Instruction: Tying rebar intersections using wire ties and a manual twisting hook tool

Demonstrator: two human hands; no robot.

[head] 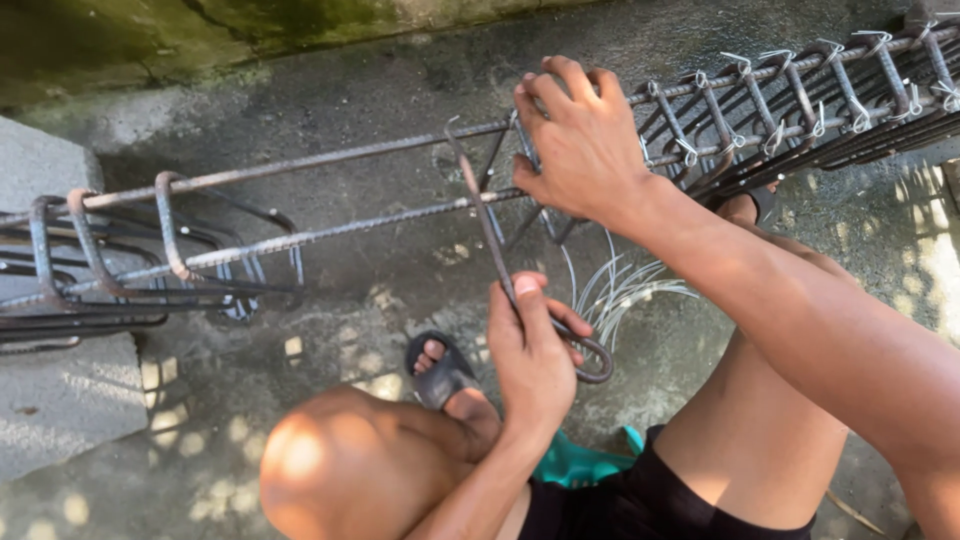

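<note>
The left hand point(532, 350) has its grip clenched on a hooked tying tool point(500, 262) whose tip reaches the upper bar of the rebar cage point(300, 235). The right hand point(580, 140) grasps the cage's top bars beside a stirrup point(170, 235). Loose tie wire point(625, 290) lies on the concrete floor point(330, 90) below.

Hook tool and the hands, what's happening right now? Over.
Left hand gripping the hook tool. Right hand gripping the rebar cage at a stirrup. Loose tie wires on the ground below. Nothing blocking.
</note>
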